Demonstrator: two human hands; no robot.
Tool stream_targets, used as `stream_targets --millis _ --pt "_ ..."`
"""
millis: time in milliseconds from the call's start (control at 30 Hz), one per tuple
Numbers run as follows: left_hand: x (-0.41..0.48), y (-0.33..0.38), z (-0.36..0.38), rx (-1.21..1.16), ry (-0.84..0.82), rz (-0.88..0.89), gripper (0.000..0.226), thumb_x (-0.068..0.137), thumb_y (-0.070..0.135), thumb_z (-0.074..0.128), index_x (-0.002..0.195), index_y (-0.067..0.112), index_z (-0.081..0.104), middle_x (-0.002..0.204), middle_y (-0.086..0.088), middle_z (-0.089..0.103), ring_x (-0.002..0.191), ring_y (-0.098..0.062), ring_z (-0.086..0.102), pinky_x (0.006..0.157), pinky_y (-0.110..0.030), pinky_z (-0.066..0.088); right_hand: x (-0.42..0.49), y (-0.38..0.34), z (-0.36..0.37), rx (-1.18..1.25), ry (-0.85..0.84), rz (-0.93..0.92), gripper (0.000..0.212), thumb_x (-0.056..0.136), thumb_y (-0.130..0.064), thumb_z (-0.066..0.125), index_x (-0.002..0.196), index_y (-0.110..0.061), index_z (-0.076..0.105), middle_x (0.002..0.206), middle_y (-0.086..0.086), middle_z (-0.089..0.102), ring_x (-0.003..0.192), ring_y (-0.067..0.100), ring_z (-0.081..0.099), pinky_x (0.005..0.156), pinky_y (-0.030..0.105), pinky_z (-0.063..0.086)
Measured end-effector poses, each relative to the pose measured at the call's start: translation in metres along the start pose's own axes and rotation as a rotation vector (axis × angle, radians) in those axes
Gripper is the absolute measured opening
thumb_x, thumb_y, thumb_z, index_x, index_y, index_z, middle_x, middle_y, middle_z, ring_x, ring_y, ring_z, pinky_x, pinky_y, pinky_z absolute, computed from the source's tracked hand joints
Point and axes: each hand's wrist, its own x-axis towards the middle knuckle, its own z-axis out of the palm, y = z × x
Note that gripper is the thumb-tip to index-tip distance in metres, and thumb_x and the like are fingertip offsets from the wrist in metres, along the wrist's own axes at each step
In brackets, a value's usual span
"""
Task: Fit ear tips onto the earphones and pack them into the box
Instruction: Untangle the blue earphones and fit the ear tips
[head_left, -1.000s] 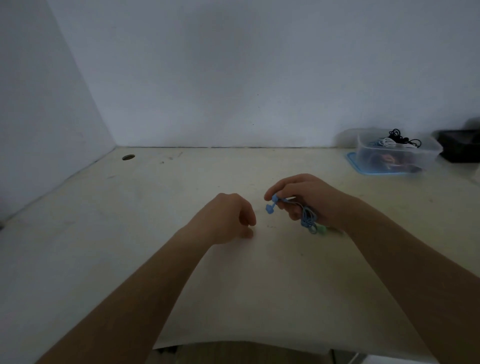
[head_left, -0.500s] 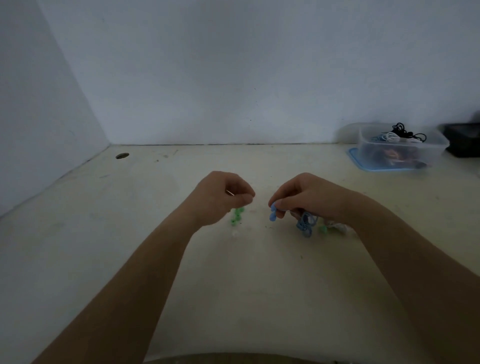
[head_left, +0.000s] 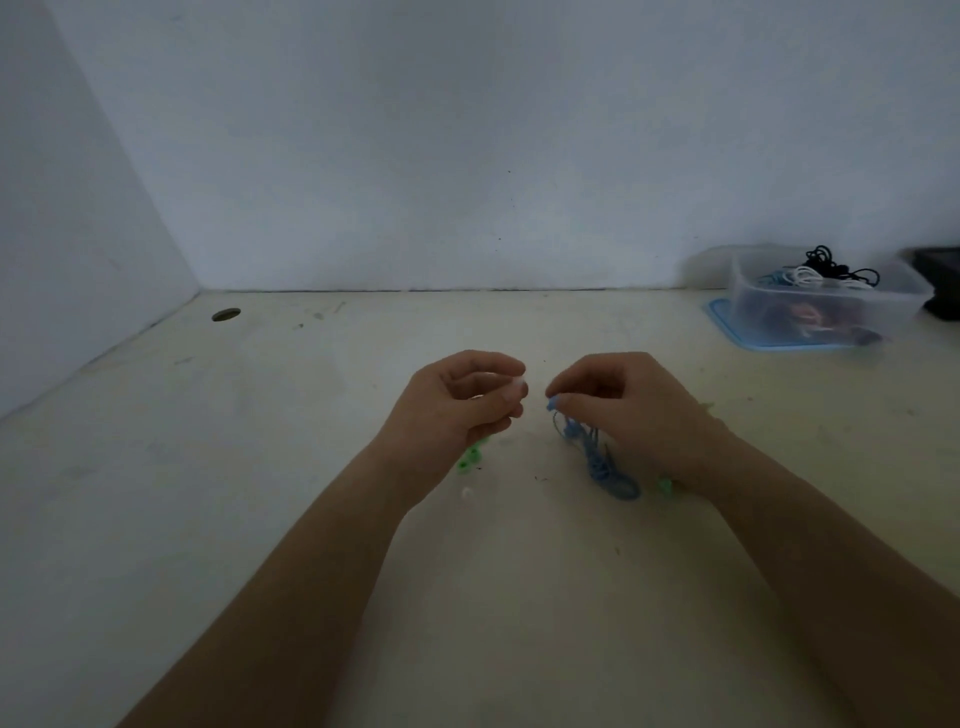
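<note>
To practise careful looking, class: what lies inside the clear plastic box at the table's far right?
Inside the box, coiled black cords and white cords pile above the rim. Lower down, dark shapes show blurred through the wall; what they are cannot be told.

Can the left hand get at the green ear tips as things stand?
Probably yes: the green tips lie on the table close by the wrist of the left hand, with nothing between. But its fingers pinch what looks like a white tip, so they're not free.
</note>
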Motion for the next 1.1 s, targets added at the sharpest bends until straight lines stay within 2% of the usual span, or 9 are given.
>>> stream_targets --millis 67,233,400,567,733,967,1100 --pt "0.0 0.0 0.0 -0.037 -0.018 -0.009 0.018 0.087 0.009 0.069 0.105 0.011 0.07 0.093 -0.01 0.075 0.082 -0.019 0.07 0.077 -0.024 0.056 -0.002 0.0 0.002 0.076 0.061 -0.021 0.01 0.091 -0.02 0.068 0.094 -0.027 0.074 0.082 -0.008 0.075 0.077 0.01 0.07 0.072 0.016 0.057" --pt "0.003 -0.001 0.003 -0.168 -0.001 -0.006 0.025 0.074 0.014 0.072 0.098 0.009 0.071 0.093 -0.014 0.076 0.085 -0.021 0.073 0.075 -0.023 0.057 -0.006 0.002 0.009 0.171 0.185 -0.05 0.01 0.09 -0.015 0.069 0.095 -0.023 0.071 0.084 -0.002 0.074 0.076 0.013 0.07 0.075 0.028 0.06" --pt "0.004 -0.003 0.004 -0.173 0.002 -0.004 0.026 0.07 0.014 0.072 0.096 0.007 0.071 0.095 -0.016 0.076 0.088 -0.025 0.074 0.074 -0.024 0.058 -0.008 0.001 0.011 0.171 0.177 -0.089 0.009 0.089 -0.015 0.069 0.095 -0.021 0.073 0.082 -0.001 0.074 0.076 0.016 0.07 0.073 0.036 0.06" --pt "0.005 -0.005 0.006 -0.141 -0.002 0.006 0.023 0.07 0.009 0.072 0.093 0.008 0.071 0.092 -0.015 0.076 0.086 -0.026 0.075 0.075 -0.026 0.058 -0.012 -0.004 0.012 0.214 0.215 -0.143 0.014 0.09 -0.012 0.07 0.096 -0.023 0.074 0.083 -0.005 0.075 0.076 0.012 0.071 0.072 0.035 0.061" --pt "0.004 -0.004 0.007 -0.1 0.006 0.024 0.016 0.081 -0.005 0.068 0.093 0.006 0.071 0.091 -0.015 0.076 0.086 -0.026 0.075 0.075 -0.027 0.059 -0.012 -0.005 0.011 0.21 0.208 -0.145 0.014 0.089 -0.012 0.071 0.096 -0.025 0.074 0.081 -0.007 0.075 0.075 0.012 0.071 0.07 0.035 0.061" --pt "0.003 -0.003 0.01 0.0 0.017 0.068 0.019 0.08 -0.004 0.071 0.095 0.006 0.072 0.09 -0.014 0.077 0.085 -0.026 0.075 0.078 -0.03 0.06 -0.012 -0.003 0.01 0.204 0.194 -0.166 0.012 0.089 -0.012 0.071 0.098 -0.019 0.075 0.082 -0.007 0.075 0.074 0.009 0.072 0.07 0.03 0.062" --pt "0.003 -0.003 0.009 0.001 0.008 0.069 0.019 0.08 -0.004 0.071 0.095 0.007 0.072 0.089 -0.013 0.077 0.084 -0.024 0.075 0.079 -0.03 0.06 -0.011 -0.002 0.011 0.178 0.209 -0.162 0.01 0.089 -0.013 0.072 0.097 -0.017 0.075 0.081 -0.006 0.075 0.073 0.011 0.072 0.068 0.032 0.061"
